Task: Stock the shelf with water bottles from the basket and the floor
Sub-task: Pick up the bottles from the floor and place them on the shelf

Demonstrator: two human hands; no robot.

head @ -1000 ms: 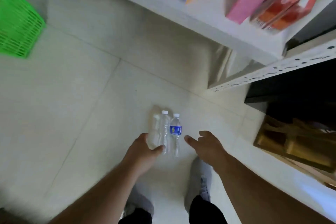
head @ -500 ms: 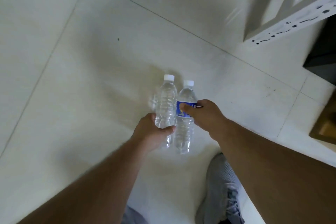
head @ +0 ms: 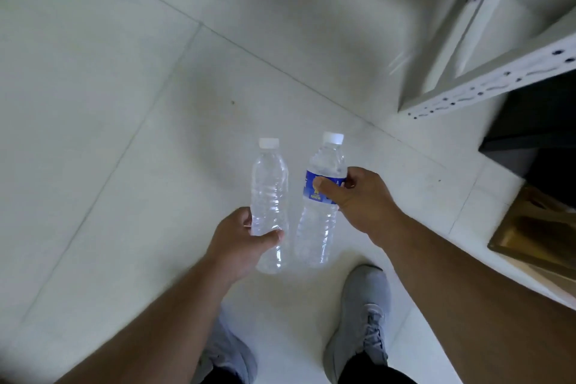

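Bottles are standing side by side in the person's hands above the pale tiled floor (head: 131, 97): the left hand (head: 240, 246) is clasping an unlabelled clear plastic water bottle (head: 269, 196) low down, while the right hand (head: 358, 196) is gripping a blue-labelled clear plastic water bottle (head: 322, 196) at its label. Grey sneakers (head: 361, 321) are showing below, and a white metal shelf (head: 486, 84) is standing at the upper right.

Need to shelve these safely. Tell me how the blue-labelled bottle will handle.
The blue-labelled bottle looks full, so probably heavy for its size. Its thin ribbed wall may dent under the right hand grip. Being tall and narrow, it could tip if set down carelessly.
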